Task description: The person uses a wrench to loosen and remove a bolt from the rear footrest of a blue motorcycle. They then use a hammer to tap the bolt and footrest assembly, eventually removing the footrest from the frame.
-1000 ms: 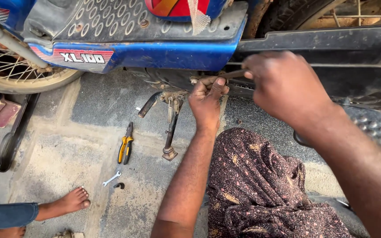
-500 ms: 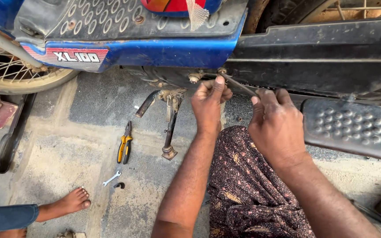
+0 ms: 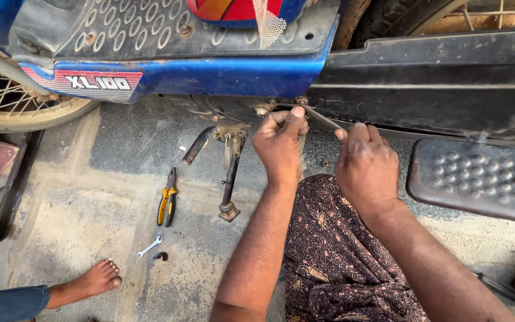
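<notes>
A blue moped (image 3: 222, 71) stands across the top of the head view. My left hand (image 3: 279, 143) is closed with the thumb raised against a bolt (image 3: 301, 101) on the moped's underside. My right hand (image 3: 365, 167) grips the handle of a slim metal wrench (image 3: 322, 119) whose far end meets that bolt. Both hands sit close together under the blue body panel. A second nut (image 3: 261, 110) shows just left of my left hand. My lap in a brown patterned cloth (image 3: 335, 256) lies below the hands.
The side stand (image 3: 229, 179) reaches the concrete floor. Yellow-handled pliers (image 3: 166, 203), a small spanner (image 3: 149, 245) and a small black part (image 3: 161, 256) lie left of it. Another person's bare foot (image 3: 87, 281) is lower left. A black studded footrest (image 3: 478, 179) is right, a spoked wheel (image 3: 13, 95) left.
My right hand came down from the right side of the frame and settled close beside the left, holding the wrench at the bolt. The left hand stayed in place.
</notes>
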